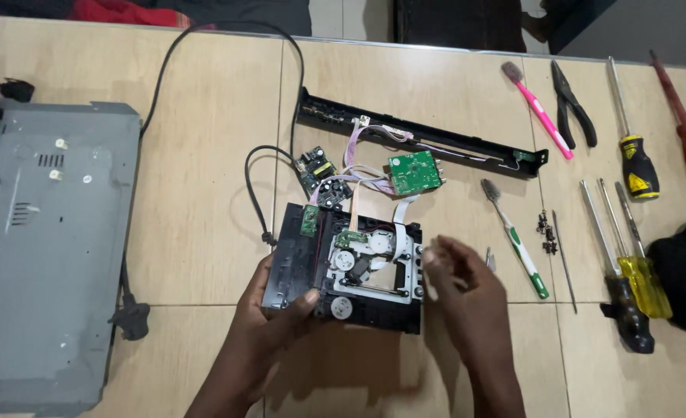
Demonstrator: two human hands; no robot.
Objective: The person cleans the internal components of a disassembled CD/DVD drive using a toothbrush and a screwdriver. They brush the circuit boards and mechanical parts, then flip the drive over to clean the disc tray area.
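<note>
On tan tile floor (pixel 203 155), left hand (pixel 269 325) clamps the disc drive (pixel 350 267); right hand (pixel 459 282) pinches, perhaps a screw; bare tile nearside.

Few labels, no packages, signs or screens in my view. Yellow warning labels (pixel 635 183) on black screwdriver handle (pixel 638 167), far right of disc mechanism (pixel 350 267). Small yellow sticker (pixel 323 168) on power board (pixel 317 172), just above mechanism.
</note>
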